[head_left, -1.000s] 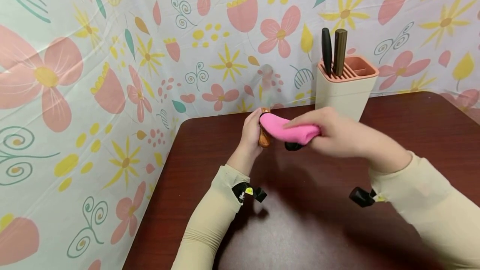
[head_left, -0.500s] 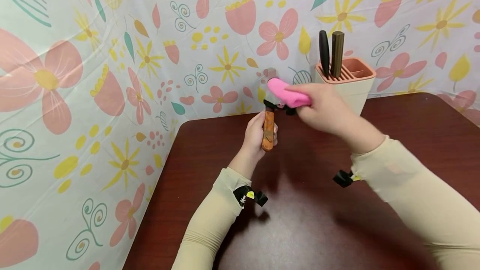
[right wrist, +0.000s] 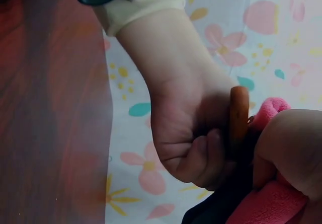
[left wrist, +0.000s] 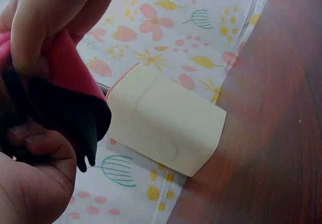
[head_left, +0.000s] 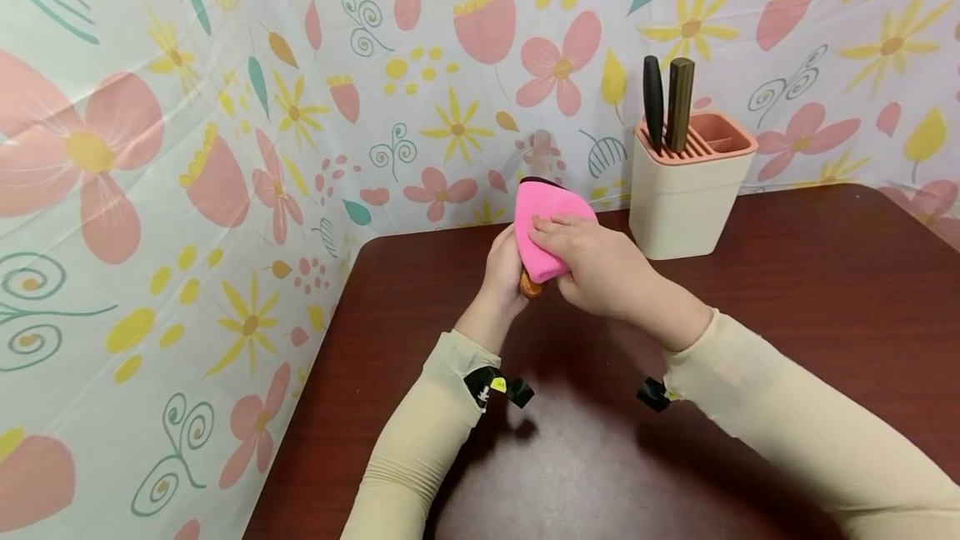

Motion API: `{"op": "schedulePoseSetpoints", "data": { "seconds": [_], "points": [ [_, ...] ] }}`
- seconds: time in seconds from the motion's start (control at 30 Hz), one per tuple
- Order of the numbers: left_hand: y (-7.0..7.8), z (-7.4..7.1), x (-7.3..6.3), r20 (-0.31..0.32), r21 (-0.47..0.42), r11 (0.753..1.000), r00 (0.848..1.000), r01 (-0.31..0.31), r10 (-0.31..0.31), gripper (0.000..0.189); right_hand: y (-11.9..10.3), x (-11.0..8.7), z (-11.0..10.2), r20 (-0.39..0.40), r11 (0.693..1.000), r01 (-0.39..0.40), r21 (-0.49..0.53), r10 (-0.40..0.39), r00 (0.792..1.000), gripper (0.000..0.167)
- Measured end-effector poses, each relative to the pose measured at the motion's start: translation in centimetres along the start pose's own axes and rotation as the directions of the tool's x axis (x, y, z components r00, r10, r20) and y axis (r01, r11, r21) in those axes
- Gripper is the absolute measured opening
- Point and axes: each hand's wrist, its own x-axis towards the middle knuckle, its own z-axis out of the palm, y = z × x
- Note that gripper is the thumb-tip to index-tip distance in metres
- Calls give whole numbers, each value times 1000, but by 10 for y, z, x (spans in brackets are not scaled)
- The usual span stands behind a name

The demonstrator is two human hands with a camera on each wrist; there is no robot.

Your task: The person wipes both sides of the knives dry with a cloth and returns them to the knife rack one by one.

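My left hand (head_left: 499, 275) grips the wooden handle (head_left: 530, 286) of a knife that stands roughly upright. Above the cloth a short stretch of shiny blade (head_left: 542, 155) shows, faint against the patterned backdrop. A pink cloth (head_left: 534, 232) with a dark underside is wrapped over the knife, and my right hand (head_left: 611, 270) holds it there. In the left wrist view the cloth's dark side (left wrist: 70, 110) hangs between both hands. The right wrist view shows the handle's butt (right wrist: 239, 110) sticking out beside my left palm. Most of the blade is hidden.
A cream knife block (head_left: 686, 207) with a salmon slotted top stands at the back of the dark wooden table (head_left: 810, 290). Two knife handles (head_left: 678, 107) rise from it. Floral fabric (head_left: 450, 48) hangs behind and to the left.
My right hand lifted the cloth up along the blade, uncovering the handle, then came back down and left. The cloth now covers most of the handle again; my left hand stays nearly still.
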Motion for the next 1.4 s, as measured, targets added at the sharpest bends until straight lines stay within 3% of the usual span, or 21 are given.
{"op": "schedulePoseSetpoints", "data": {
  "seconds": [0.37,0.6,0.77,0.93,1.03,1.1,1.2,1.3,1.4],
  "points": [
    [1,-3,-1,-24,36,998,998,-51,51,34,-18,-23,-6,-51,992,121,-37,-123,991,56],
    [4,3,-3,-72,-23,997,994,-78,76,39,-21,-36,-2,-122,980,197,4,-195,973,57],
    [5,4,-3,-84,-51,998,996,-43,39,38,-15,-45,1,-171,970,228,81,-212,962,58],
    [3,1,0,-38,-19,999,999,33,-33,37,-3,-52,-2,-242,951,196,240,-137,961,58],
    [2,0,2,-19,24,999,999,45,-44,34,5,-54,-8,-275,934,163,317,-74,959,55],
    [2,-1,3,-19,74,996,999,46,-44,30,12,-54,-14,-265,927,114,358,-16,964,55],
    [1,-4,4,-21,142,988,998,59,-57,26,24,-56,-26,-196,899,-23,437,120,973,58],
    [0,-6,3,-20,194,978,997,79,-76,25,39,-61,-36,-151,858,-147,492,250,956,58],
    [0,-7,2,-8,214,973,996,85,-85,26,55,-65,-43,-185,837,-216,503,348,919,45]
  ]
}}
